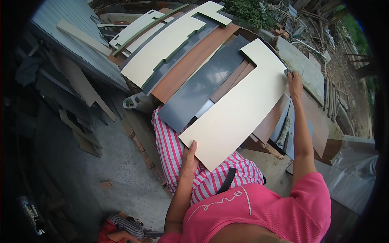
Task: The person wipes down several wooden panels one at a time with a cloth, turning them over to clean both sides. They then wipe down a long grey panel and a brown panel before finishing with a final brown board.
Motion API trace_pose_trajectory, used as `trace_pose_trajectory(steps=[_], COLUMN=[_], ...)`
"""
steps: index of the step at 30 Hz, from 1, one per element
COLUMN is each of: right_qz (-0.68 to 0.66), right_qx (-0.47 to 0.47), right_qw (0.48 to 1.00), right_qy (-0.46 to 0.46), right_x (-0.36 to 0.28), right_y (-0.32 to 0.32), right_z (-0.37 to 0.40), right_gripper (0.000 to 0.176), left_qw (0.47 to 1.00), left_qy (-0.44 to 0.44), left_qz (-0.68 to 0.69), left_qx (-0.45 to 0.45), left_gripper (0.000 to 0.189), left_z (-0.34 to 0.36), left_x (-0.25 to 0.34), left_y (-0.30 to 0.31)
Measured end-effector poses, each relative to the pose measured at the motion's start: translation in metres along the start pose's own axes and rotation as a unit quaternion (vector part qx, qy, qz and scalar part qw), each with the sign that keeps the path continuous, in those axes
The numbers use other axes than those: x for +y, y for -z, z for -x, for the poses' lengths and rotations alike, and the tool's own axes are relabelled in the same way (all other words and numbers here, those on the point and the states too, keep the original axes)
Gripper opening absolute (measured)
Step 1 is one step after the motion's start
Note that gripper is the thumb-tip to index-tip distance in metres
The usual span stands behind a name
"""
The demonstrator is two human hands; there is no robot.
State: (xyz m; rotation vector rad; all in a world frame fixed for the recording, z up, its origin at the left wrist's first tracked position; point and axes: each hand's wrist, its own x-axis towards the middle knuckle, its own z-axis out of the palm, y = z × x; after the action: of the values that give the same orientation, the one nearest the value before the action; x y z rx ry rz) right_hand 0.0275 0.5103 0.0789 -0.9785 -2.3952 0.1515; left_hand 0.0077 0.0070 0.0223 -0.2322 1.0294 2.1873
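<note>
A cream-coloured board with a notch cut in its far end lies slanted across my lap and the boards beyond. My left hand grips its near left corner, with the thumb on top and the fingers hidden beneath. At the far right edge, my right hand is closed around a small grey piece that touches the board's edge. What this piece is I cannot make out. Below the board, pink-and-white striped cloth covers my legs.
Beyond lie a dark grey panel, a brown panel and another notched cream board. More planks lean against corrugated metal at left. Clear plastic sheeting is at right. A brick sits on the concrete floor.
</note>
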Motion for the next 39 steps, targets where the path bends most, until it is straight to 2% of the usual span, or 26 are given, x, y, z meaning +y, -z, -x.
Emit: trace_pose_trajectory(steps=[1, 2, 3, 4, 5, 7, 9, 11, 13, 14, 16, 17, 19, 20, 21, 23, 24, 25, 27, 31, 33, 35, 36, 37, 39], right_qz=[-0.047, -0.096, -0.114, -0.092, -0.057, -0.123, -0.094, -0.01, 0.078, 0.104, 0.12, 0.119, 0.043, 0.008, -0.047, -0.173, -0.202, -0.143, -0.144, 0.005, -0.002, -0.085, -0.134, -0.189, -0.167], right_qx=[-0.01, -0.059, -0.076, -0.115, -0.124, -0.066, -0.019, 0.034, 0.033, -0.003, -0.036, -0.035, -0.042, 0.02, 0.037, -0.051, -0.082, -0.111, -0.066, 0.007, -0.025, -0.039, -0.037, -0.111, -0.156], right_qw=[0.998, 0.992, 0.984, 0.971, 0.967, 0.975, 0.986, 0.994, 0.996, 0.99, 0.977, 0.978, 0.988, 0.998, 0.998, 0.978, 0.957, 0.953, 0.973, 1.0, 0.996, 0.995, 0.989, 0.971, 0.944], right_qy=[0.04, 0.057, 0.115, 0.191, 0.214, 0.17, 0.137, 0.1, -0.025, -0.096, -0.172, -0.169, -0.141, -0.054, 0.02, 0.101, 0.19, 0.243, 0.168, -0.016, -0.082, -0.038, 0.047, 0.092, 0.237], right_x=[-0.031, -0.059, -0.074, -0.093, -0.095, -0.096, -0.081, -0.047, -0.016, 0.007, 0.036, 0.037, 0.02, 0.007, -0.013, -0.071, -0.088, -0.096, -0.093, -0.066, -0.059, -0.07, -0.083, -0.094, -0.122], right_y=[0.003, 0.005, -0.005, -0.005, -0.021, -0.04, -0.055, -0.068, -0.058, -0.057, -0.051, -0.053, -0.043, -0.053, -0.059, -0.054, -0.06, -0.067, -0.087, -0.088, -0.082, -0.086, -0.087, -0.091, -0.086], right_z=[0.009, 0.018, 0.026, 0.031, 0.033, 0.023, -0.002, -0.025, -0.04, -0.05, -0.061, -0.068, -0.075, -0.073, -0.067, -0.047, -0.038, -0.034, -0.04, -0.076, -0.093, -0.099, -0.092, -0.086, -0.063], right_gripper=[0.031, 0.027, 0.024, 0.023, 0.023, 0.022, 0.022, 0.022, 0.024, 0.029, 0.03, 0.03, 0.031, 0.032, 0.031, 0.024, 0.022, 0.022, 0.021, 0.022, 0.024, 0.026, 0.027, 0.027, 0.027], left_qw=[1.0, 1.0, 1.0, 1.0, 1.0, 1.0, 1.0, 1.0, 1.0, 1.0, 1.0, 1.0, 0.999, 0.999, 0.999, 0.999, 0.999, 0.999, 0.999, 0.999, 0.999, 0.999, 0.999, 0.999, 0.999], left_qy=[0.001, 0.002, 0.01, 0.018, 0.018, 0.023, 0.022, 0.02, 0.003, -0.004, -0.003, -0.005, 0.002, 0.003, 0.007, 0.014, 0.014, 0.013, 0.012, 0.019, 0.018, 0.019, 0.019, 0.021, 0.023], left_qz=[-0.009, -0.011, -0.004, 0.003, -0.003, -0.003, -0.008, -0.009, -0.025, -0.021, -0.025, -0.023, -0.036, -0.037, -0.034, -0.035, -0.032, -0.028, -0.033, -0.044, -0.038, -0.032, -0.029, -0.028, -0.032], left_qx=[0.003, 0.004, -0.004, -0.012, -0.013, -0.015, -0.013, -0.014, -0.006, -0.007, -0.011, -0.01, -0.017, -0.018, -0.023, -0.025, -0.024, -0.022, -0.014, -0.002, -0.008, -0.007, -0.009, -0.009, -0.006], left_gripper=[0.072, 0.072, 0.071, 0.071, 0.071, 0.073, 0.073, 0.073, 0.067, 0.067, 0.066, 0.066, 0.066, 0.066, 0.066, 0.066, 0.067, 0.067, 0.067, 0.067, 0.067, 0.067, 0.067, 0.067, 0.067], left_z=[0.0, 0.0, -0.001, -0.001, 0.0, 0.001, 0.002, 0.002, 0.001, 0.0, -0.001, 0.0, -0.001, -0.003, -0.003, -0.001, -0.002, -0.002, -0.001, 0.0, -0.001, -0.003, -0.003, -0.002, -0.001], left_x=[-0.001, -0.001, 0.0, 0.001, 0.003, 0.005, 0.005, 0.004, 0.002, 0.002, 0.001, 0.001, 0.003, 0.002, 0.001, 0.001, 0.001, 0.001, 0.002, 0.004, 0.003, 0.002, 0.001, 0.0, 0.001], left_y=[0.001, 0.0, 0.0, -0.001, -0.002, -0.006, -0.005, -0.003, -0.002, 0.0, 0.001, 0.002, 0.001, 0.001, 0.002, 0.004, 0.004, 0.003, 0.001, 0.001, 0.002, 0.004, 0.005, 0.007, 0.006])
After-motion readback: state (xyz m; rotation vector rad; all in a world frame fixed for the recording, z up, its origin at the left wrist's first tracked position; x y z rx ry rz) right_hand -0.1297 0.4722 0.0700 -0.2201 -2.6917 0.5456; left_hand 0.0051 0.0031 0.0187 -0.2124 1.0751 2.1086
